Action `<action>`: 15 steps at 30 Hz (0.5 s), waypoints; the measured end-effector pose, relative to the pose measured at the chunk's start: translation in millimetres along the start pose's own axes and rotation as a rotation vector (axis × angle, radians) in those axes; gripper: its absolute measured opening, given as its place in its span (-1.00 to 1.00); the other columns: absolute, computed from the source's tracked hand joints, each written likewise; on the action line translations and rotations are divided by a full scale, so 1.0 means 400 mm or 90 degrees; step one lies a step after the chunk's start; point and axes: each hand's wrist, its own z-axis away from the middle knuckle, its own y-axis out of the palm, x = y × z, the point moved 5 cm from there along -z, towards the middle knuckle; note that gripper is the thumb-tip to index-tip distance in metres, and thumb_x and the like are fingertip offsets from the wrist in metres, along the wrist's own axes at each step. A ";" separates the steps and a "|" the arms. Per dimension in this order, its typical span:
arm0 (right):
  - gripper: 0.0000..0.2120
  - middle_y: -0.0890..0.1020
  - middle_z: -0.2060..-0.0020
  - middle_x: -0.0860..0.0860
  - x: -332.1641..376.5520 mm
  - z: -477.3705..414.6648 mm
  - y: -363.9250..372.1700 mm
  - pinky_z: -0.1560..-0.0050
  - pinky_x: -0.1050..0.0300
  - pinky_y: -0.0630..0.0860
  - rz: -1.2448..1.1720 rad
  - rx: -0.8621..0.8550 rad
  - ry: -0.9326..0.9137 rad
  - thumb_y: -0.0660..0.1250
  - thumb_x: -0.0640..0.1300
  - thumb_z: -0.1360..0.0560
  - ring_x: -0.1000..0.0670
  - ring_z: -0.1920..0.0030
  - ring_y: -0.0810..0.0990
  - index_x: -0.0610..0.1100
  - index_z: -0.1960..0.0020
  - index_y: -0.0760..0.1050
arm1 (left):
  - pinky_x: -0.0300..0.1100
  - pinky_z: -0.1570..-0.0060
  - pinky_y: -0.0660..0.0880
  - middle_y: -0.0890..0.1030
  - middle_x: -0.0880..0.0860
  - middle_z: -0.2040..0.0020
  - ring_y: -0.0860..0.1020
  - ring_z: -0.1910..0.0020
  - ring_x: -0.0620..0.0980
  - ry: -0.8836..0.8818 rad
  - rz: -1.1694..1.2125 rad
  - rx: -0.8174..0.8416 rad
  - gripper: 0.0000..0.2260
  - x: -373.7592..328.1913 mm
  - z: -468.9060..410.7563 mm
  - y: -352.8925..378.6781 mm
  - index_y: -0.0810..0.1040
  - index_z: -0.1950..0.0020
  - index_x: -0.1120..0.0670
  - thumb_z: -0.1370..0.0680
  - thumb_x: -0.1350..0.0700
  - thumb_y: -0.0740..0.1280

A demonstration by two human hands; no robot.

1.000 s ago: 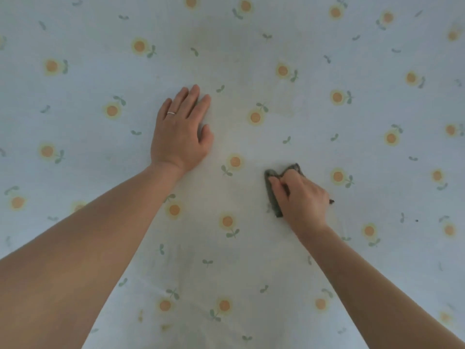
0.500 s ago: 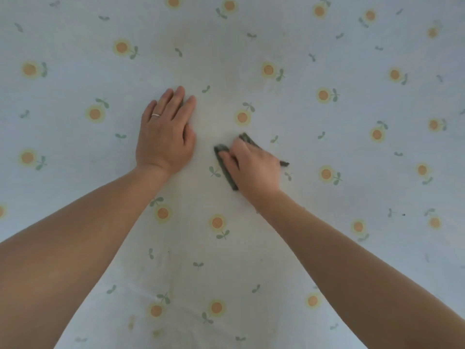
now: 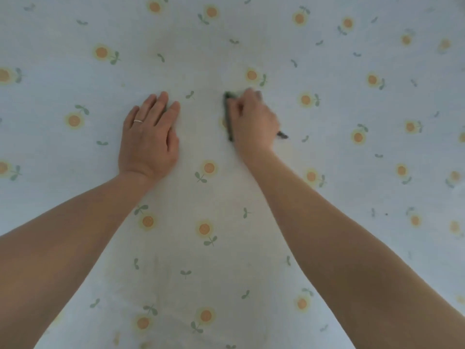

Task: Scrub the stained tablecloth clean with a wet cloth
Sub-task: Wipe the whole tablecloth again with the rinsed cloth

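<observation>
Left hand (image 3: 149, 137) lies flat, pinning the tablecloth (image 3: 352, 159); right hand (image 3: 253, 122) grips the cloth (image 3: 228, 117) (blurry). Ease that pin and the fabric probably bunches under the scrubbing.

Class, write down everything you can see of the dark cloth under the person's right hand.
The cloth is small, dark grey-green and looks like soft fabric, bunched or folded. Most of it is hidden under the right hand, whose curled fingers grip it and press it onto the tablecloth. Only a strip along the hand's left edge and a corner poking out at its right show. It is slightly blurred; wetness cannot be judged.
</observation>
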 end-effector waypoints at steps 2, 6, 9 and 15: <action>-0.71 0.59 0.23 -0.05 0.064 0.111 0.029 0.29 0.04 0.36 -0.014 0.070 -0.150 0.22 0.12 -0.62 -0.17 0.25 0.58 -0.07 0.13 0.37 | 0.12 -0.59 0.12 0.31 0.11 -0.62 0.23 -0.61 0.12 -0.004 0.000 0.016 -0.51 -0.002 -0.003 0.004 0.37 -0.58 0.06 -0.64 0.05 0.08; -0.65 0.49 0.42 0.03 -0.055 0.266 -0.003 0.49 0.07 0.42 -0.004 0.059 -0.285 0.27 0.10 -0.58 -0.11 0.45 0.49 -0.11 0.25 0.39 | 0.11 -0.58 0.11 0.31 0.08 -0.62 0.22 -0.62 0.08 -0.021 0.020 0.036 -0.48 0.011 -0.006 0.010 0.38 -0.58 0.06 -0.60 0.10 0.07; -0.64 0.52 0.42 0.00 -0.200 0.189 -0.065 0.40 0.11 0.36 0.069 0.023 -0.177 0.23 0.14 -0.61 -0.14 0.43 0.52 -0.10 0.21 0.40 | 0.12 -0.59 0.09 0.26 0.09 -0.64 0.18 -0.64 0.08 -0.104 0.008 0.022 -0.50 0.028 -0.022 0.007 0.32 -0.61 0.07 -0.64 0.12 0.09; -0.68 0.41 0.35 0.04 -0.165 -0.109 -0.094 0.23 0.03 0.27 0.048 -0.100 0.134 0.08 0.15 -0.68 -0.14 0.24 0.50 -0.10 0.05 0.33 | 0.18 -0.59 0.06 0.14 0.07 -0.68 0.10 -0.66 0.10 -0.133 -0.056 0.036 -0.51 0.026 -0.028 0.010 0.15 -0.67 0.02 -0.73 -0.02 -0.05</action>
